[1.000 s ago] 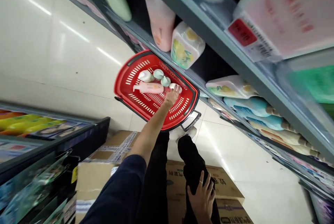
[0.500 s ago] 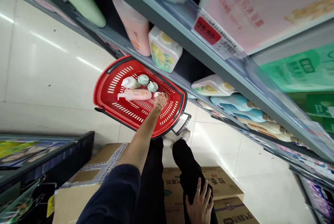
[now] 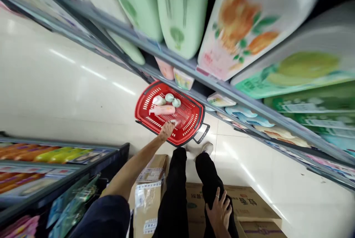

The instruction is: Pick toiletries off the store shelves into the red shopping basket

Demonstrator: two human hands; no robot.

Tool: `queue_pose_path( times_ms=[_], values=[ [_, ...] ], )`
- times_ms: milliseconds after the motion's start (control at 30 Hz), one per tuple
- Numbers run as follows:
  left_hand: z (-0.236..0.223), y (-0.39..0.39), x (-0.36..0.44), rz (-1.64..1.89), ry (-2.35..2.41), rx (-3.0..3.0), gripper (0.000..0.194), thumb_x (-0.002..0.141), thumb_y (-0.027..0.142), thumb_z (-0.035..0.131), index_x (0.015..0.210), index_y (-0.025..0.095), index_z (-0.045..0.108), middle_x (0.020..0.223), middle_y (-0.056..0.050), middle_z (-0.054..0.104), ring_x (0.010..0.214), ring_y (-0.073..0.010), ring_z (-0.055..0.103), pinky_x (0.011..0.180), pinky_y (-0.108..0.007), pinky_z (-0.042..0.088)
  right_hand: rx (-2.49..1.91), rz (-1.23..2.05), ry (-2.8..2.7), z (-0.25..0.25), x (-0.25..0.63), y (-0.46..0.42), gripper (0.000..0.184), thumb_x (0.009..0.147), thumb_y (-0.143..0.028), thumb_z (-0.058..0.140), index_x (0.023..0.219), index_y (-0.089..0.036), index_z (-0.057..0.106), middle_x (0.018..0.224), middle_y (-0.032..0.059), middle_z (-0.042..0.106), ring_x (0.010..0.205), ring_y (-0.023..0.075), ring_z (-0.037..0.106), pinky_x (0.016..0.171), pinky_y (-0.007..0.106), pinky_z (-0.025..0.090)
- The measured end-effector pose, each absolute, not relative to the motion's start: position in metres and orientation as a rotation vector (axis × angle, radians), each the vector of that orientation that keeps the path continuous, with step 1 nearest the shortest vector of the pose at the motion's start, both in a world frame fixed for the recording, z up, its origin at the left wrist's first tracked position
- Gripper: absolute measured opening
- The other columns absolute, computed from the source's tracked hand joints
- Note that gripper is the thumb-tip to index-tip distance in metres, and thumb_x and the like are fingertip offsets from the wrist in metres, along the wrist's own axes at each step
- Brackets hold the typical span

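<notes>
My left hand (image 3: 166,130) reaches over the near rim of a red shopping basket (image 3: 144,99), its fingers closed round the white top of a bottle (image 3: 174,122). Motion blur smears that bottle's body. Inside the basket a pink pump bottle (image 3: 163,110) lies on its side. Beyond it are a white bottle (image 3: 159,100) and two bottles with pale green pump tops (image 3: 176,102). Fingers spread, my right hand (image 3: 220,210) rests on my leg (image 3: 208,179), a ring on one finger, holding nothing.
Shelves (image 3: 191,66) with large green bottles (image 3: 183,16) and fruit-printed bottles (image 3: 238,27) run diagonally past the basket. Cardboard boxes (image 3: 148,197) stand beside and behind my legs. A second shelf unit (image 3: 111,160) is at lower left. The basket's black handle (image 3: 203,133) sticks out near my shoe.
My view has pulled back and tilted, so the basket looks smaller and farther right. My left hand, with the bottle, has drawn toward the basket's near rim. My right hand stays on my leg.
</notes>
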State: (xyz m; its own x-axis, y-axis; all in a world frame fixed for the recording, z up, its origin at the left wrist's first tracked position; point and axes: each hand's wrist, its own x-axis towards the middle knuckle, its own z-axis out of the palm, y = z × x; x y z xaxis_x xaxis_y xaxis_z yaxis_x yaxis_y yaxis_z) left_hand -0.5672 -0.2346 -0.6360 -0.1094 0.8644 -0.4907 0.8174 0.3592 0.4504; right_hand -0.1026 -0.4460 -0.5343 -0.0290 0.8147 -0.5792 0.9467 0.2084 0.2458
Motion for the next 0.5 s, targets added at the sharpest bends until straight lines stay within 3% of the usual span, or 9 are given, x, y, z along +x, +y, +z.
queue_pose_path(
  times_ms=[67, 167, 233, 333, 400, 500],
  values=[
    [-0.573, -0.240, -0.571, -0.070, 1.890, 1.574, 0.041, 0.099, 0.003, 0.051, 0.136, 0.004, 0.069, 0.131, -0.030, 0.074, 0.131, -0.0388, 0.068, 0.110, -0.057, 0.054, 1.812, -0.443, 1.899, -0.535, -0.130, -0.433, 0.083, 0.094, -0.045, 0.061, 0.162, 0.001, 0.049, 0.164, 0.0401, 0.046, 0.141, 0.0581, 0.058, 0.111, 0.074, 0.048],
    [-0.467, -0.247, -0.577, -0.258, 1.828, 1.754, 0.044, 0.092, -0.005, 0.053, 0.131, 0.003, 0.073, 0.132, -0.033, 0.074, 0.126, -0.0402, 0.073, 0.102, -0.053, 0.060, 1.894, -0.999, 2.140, -0.521, -0.214, -0.394, 0.090, 0.097, -0.054, 0.060, 0.168, -0.004, 0.039, 0.169, 0.0352, 0.041, 0.156, 0.0505, 0.047, 0.119, 0.070, 0.047],
    [-0.393, -0.260, -0.578, -0.344, 1.799, 1.864, 0.044, 0.092, -0.006, 0.054, 0.130, 0.003, 0.075, 0.128, -0.032, 0.076, 0.121, -0.0384, 0.076, 0.098, -0.048, 0.063, 1.782, -1.341, 2.345, -0.492, -0.285, -0.364, 0.112, 0.089, -0.064, 0.070, 0.172, -0.004, 0.027, 0.173, 0.0358, 0.033, 0.162, 0.0504, 0.037, 0.125, 0.071, 0.041],
    [-0.287, -0.293, -0.573, -0.350, 1.850, 2.175, 0.048, 0.097, -0.003, 0.053, 0.139, 0.008, 0.072, 0.132, -0.028, 0.076, 0.124, -0.0348, 0.077, 0.101, -0.044, 0.064, 1.690, -1.547, 2.562, -0.423, -0.380, -0.332, 0.141, 0.068, -0.069, 0.090, 0.175, -0.010, 0.019, 0.176, 0.0353, 0.027, 0.164, 0.0577, 0.025, 0.128, 0.083, 0.026],
    [-0.221, -0.313, -0.568, -0.235, 1.959, 2.424, 0.047, 0.098, 0.001, 0.054, 0.142, 0.010, 0.070, 0.129, -0.025, 0.078, 0.119, -0.0331, 0.078, 0.098, -0.042, 0.065, 1.651, -1.690, 2.705, -0.370, -0.422, -0.321, 0.139, 0.066, -0.063, 0.093, 0.176, -0.021, 0.018, 0.178, 0.0286, 0.029, 0.164, 0.0594, 0.024, 0.127, 0.088, 0.021],
    [-0.124, -0.318, -0.560, 0.083, 2.159, 2.424, 0.031, 0.103, 0.011, 0.055, 0.128, 0.009, 0.074, 0.097, -0.018, 0.080, 0.086, -0.0278, 0.080, 0.075, -0.035, 0.063, 1.672, -1.909, 2.870, -0.290, -0.448, -0.308, 0.116, 0.081, -0.049, 0.083, 0.174, -0.028, 0.017, 0.175, 0.0245, 0.035, 0.163, 0.0555, 0.030, 0.127, 0.088, 0.023]
  ],
)
